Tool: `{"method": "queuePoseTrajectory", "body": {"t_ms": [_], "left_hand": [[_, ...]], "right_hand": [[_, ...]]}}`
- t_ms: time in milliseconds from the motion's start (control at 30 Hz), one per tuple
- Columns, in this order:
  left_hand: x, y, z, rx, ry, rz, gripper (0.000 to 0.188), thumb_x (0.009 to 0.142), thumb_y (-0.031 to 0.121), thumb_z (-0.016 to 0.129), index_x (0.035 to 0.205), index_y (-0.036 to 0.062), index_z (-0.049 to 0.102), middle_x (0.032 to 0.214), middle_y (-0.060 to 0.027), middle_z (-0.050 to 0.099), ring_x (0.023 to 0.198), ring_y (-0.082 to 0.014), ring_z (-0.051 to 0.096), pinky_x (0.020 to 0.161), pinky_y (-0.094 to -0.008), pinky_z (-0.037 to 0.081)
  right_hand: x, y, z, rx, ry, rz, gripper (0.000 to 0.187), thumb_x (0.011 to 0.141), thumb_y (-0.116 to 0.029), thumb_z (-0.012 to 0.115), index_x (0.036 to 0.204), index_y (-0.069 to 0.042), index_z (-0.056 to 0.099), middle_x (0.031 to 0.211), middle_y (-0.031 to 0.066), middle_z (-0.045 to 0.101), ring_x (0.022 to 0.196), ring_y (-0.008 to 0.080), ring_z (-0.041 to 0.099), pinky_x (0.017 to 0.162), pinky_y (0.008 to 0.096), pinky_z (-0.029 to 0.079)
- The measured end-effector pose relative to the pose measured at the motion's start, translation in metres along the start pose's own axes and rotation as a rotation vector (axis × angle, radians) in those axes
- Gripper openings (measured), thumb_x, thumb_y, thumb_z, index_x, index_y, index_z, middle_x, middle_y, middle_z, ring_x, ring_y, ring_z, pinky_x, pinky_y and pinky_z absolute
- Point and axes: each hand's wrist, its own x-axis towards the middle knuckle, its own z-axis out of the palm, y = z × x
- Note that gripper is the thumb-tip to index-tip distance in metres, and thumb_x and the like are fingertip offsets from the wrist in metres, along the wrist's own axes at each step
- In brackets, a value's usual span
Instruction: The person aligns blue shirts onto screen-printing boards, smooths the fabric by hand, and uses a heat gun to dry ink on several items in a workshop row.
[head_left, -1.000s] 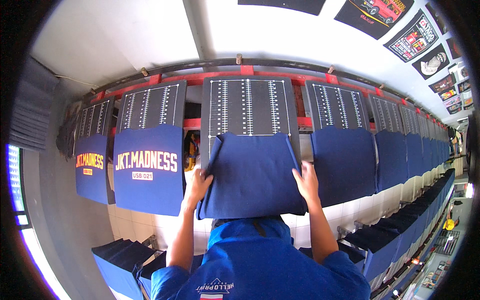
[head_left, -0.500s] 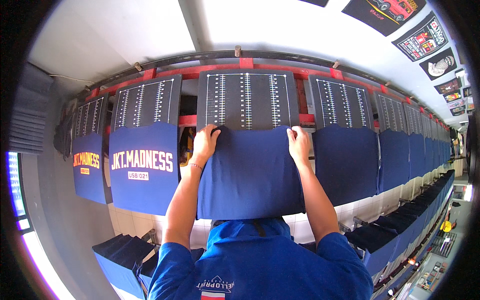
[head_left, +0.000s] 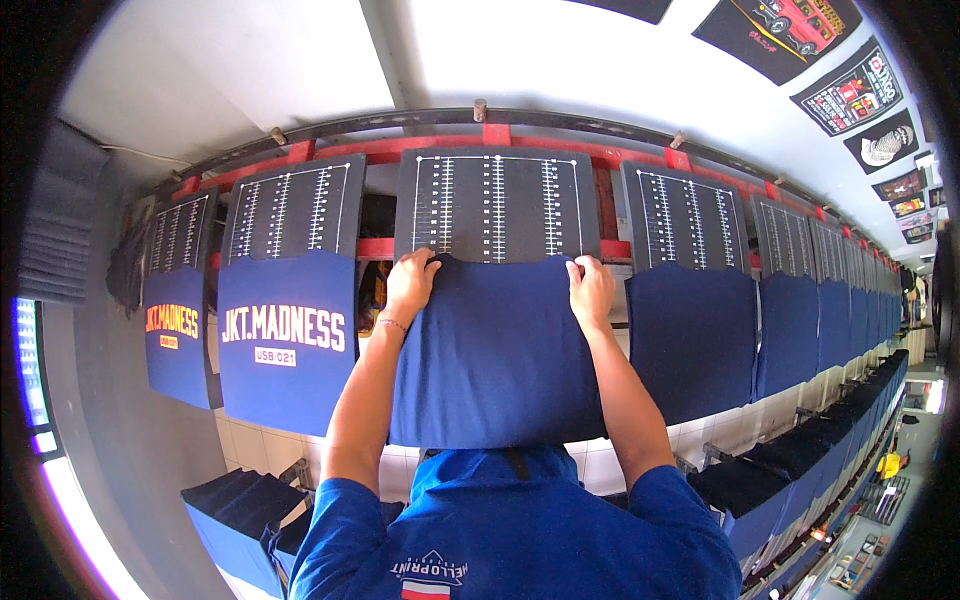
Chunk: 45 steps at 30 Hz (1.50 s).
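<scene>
A plain navy fabric panel (head_left: 495,350), apparently part of a T-shirt, lies over the lower part of a black printing board (head_left: 520,205) straight ahead. White ruler scales run down the bare upper part of the board. At the panel's upper left corner, my left hand (head_left: 411,285) pinches the edge between thumb and fingers. My right hand (head_left: 591,290) grips the upper right corner the same way. The fabric's top edge stretches between both hands across the board, with soft creases below.
To the left, two boards carry navy panels with printed lettering, the nearer one being a printed panel (head_left: 285,335). Plain navy panels (head_left: 692,335) continue along the right. A red metal frame (head_left: 497,135) supports the boards. Another row of draped boards (head_left: 745,485) stands at lower right.
My right hand has shifted slightly inward along the fabric's top edge. My left hand keeps its hold on the left corner. The whole view has moved slightly.
</scene>
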Motion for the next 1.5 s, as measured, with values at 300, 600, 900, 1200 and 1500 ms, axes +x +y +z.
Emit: {"method": "queuePoseTrajectory", "body": {"t_ms": [300,600,900,1200,1500], "left_hand": [[-0.063,0.049,-0.038,0.493,-0.185,0.013,0.064,0.080,0.039,0.072,0.135,0.0122,0.051,0.148,-0.0086,0.040,0.139,-0.0372,0.029,0.112,-0.0561,0.026],[-0.170,-0.026,-0.156,0.687,0.150,-0.555,0.060,0.092,0.029,0.059,0.142,-0.0001,0.042,0.156,-0.0236,0.021,0.143,-0.0475,0.017,0.113,-0.0592,0.019],[-0.251,-0.213,-0.237,0.324,0.265,-0.588,0.048,0.093,0.029,0.063,0.129,-0.0020,0.054,0.129,-0.0246,0.057,0.122,-0.0380,0.053,0.104,-0.0425,0.041],[-0.329,-0.412,-0.313,-1.211,-0.086,-0.967,0.079,0.097,0.064,0.035,0.143,-0.0004,0.041,0.143,-0.0074,0.048,0.131,-0.0250,0.045,0.112,-0.0356,0.031],[-0.377,-0.309,-0.432,-1.113,-0.382,-0.681,0.023,0.084,0.019,0.068,0.093,-0.0015,0.063,0.090,-0.0021,0.053,0.084,-0.0140,0.050,0.077,-0.0293,0.042]], "right_hand": [[-0.057,-0.064,-0.039,-0.144,-0.350,-0.524,0.063,0.088,-0.037,0.063,0.135,0.001,0.046,0.134,0.0234,0.048,0.130,0.0421,0.041,0.106,0.0591,0.028],[-0.046,-0.088,-0.003,-0.327,-0.236,-0.119,0.077,0.093,-0.047,0.053,0.139,0.012,0.038,0.148,0.0327,0.032,0.140,0.0459,0.026,0.112,0.0618,0.019],[-0.049,-0.126,0.002,-0.290,-0.273,-0.372,0.070,0.090,-0.048,0.058,0.137,0.003,0.045,0.142,0.0231,0.044,0.133,0.0387,0.040,0.111,0.0545,0.027],[-0.124,-0.098,-0.062,-0.107,0.147,0.445,0.059,0.102,-0.047,0.035,0.117,0.004,0.059,0.120,0.0279,0.058,0.113,0.0426,0.055,0.097,0.0466,0.041],[-0.324,-0.627,0.095,0.473,-1.553,-0.313,0.043,0.092,-0.038,0.058,0.112,-0.001,0.065,0.110,0.0211,0.067,0.096,0.0317,0.068,0.081,0.0400,0.053]]}}
